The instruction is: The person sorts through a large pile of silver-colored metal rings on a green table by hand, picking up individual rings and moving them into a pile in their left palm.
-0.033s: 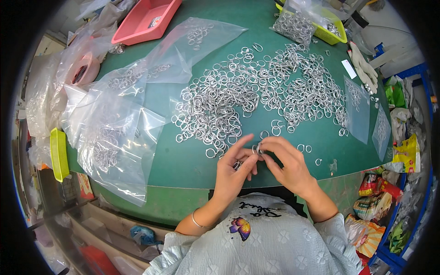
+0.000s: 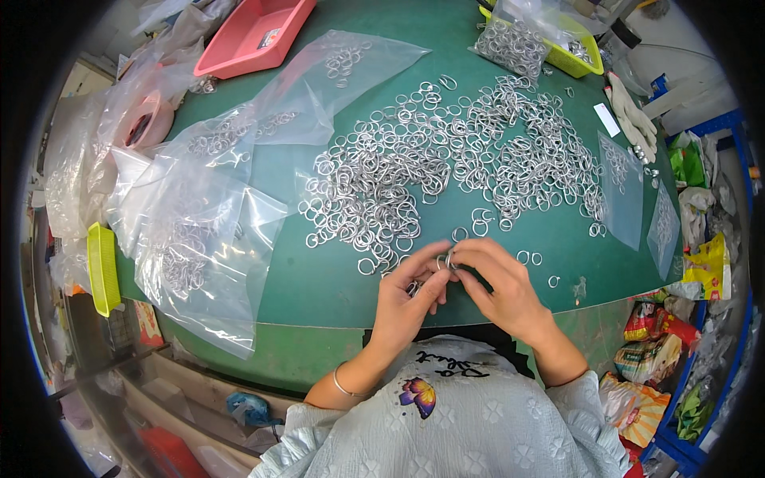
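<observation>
Both hands pinching small metal rings point(image 2: 449, 259) at near table point(image 2: 319, 279) edge, left hand point(image 2: 410, 299) and right hand point(image 2: 498, 283) fingertips closed on them; best kept low over green top, clear of ring pile point(image 2: 446, 167) farther out.

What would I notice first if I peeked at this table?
The big shiny heap of metal rings spread over the middle of the green table. Right at its near edge, the left hand and the right hand meet, pinching a ring between their fingertips. On the left lie crumpled clear plastic bags with more rings inside, and a pink tray sits at the far edge.
</observation>
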The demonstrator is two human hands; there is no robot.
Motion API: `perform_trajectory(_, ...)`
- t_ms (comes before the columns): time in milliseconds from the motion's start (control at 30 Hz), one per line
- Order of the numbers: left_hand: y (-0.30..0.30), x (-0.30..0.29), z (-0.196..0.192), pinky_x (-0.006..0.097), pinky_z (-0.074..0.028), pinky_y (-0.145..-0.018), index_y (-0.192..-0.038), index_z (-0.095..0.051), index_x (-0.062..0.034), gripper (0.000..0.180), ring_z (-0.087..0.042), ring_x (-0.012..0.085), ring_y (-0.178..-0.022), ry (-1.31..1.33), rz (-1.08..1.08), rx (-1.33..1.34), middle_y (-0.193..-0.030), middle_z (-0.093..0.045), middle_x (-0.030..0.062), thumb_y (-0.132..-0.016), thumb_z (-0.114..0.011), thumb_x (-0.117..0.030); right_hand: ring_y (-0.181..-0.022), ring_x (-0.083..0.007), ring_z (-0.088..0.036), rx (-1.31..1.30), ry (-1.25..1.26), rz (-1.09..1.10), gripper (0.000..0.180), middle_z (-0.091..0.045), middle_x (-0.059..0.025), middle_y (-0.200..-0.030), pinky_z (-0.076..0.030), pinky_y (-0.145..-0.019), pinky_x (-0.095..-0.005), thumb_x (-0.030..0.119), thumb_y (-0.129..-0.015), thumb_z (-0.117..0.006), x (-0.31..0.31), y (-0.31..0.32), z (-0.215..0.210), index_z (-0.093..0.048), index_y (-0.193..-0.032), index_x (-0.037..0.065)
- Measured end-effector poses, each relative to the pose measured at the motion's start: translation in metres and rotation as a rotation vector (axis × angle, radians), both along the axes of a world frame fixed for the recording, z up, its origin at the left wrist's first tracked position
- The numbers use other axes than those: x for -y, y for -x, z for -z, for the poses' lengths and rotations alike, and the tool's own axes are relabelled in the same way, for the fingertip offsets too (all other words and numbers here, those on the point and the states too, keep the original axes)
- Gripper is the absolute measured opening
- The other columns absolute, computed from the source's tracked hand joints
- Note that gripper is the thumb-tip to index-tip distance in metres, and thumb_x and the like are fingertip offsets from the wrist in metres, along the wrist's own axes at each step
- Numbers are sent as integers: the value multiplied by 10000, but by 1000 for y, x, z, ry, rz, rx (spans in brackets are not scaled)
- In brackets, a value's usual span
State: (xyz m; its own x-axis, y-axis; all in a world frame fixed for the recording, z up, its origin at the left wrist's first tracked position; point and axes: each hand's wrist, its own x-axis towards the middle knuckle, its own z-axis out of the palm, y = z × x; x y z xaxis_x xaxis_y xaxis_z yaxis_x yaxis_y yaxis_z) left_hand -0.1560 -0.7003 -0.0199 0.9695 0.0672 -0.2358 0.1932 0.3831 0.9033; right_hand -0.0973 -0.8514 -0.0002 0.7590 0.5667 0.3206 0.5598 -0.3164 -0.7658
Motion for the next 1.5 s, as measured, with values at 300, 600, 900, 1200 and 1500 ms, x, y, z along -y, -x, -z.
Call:
perform_trajectory(300,1,-6,16,209,-409,-498,-1114,-603,37,242,-533,85,-634,158,-25,-102,-801,-621,60,-938,-532,-113,-825,-266,-566,-62,5,-87,324,-566,-94,-922,-479,-711,-358,-4,-741,-670,6,-1,2,-626,-1061,28)
perform_trajectory(600,1,-10,14,208,-395,-499,-1110,-608,12,221,-516,78,-596,369,-11,-205,-756,-608,42,-921,-559,-92,-848,-266,-578,164,86,-73,203,-573,-90,-921,-468,-717,-368,-13,-730,-658,6,-6,7,-623,-927,20)
perform_trajectory(900,-1,-9,15,205,-406,-511,-1040,-584,2,148,-524,67,-606,340,5,-138,-762,-619,49,-916,-564,-76,-804,-221,-606,-336,-113,38,158,-620,-100,-926,-478,-684,-301,21,-797,-661,5,0,6,-624,-950,7)
perform_trajectory(1200,3,-3,6,195,-389,-487,-933,-622,4,89,-519,74,-582,-204,-92,38,-821,-623,51,-904,-573,-64,-774,-139,-599,-585,-214,114,251,-637,-74,-868,-477,-693,-262,-48,-766,-663,4,6,11,-632,-1012,-10)
perform_trajectory(1500,-4,-7,16,219,-376,-484,-888,-587,7,158,-488,91,-605,553,-166,-174,-932,-567,90,-926,-531,-135,-772,-182,-610,-188,-123,116,212,-633,-95,-853,-482,-680,-283,-44,-766,-662,4,5,2,-632,-974,-11)
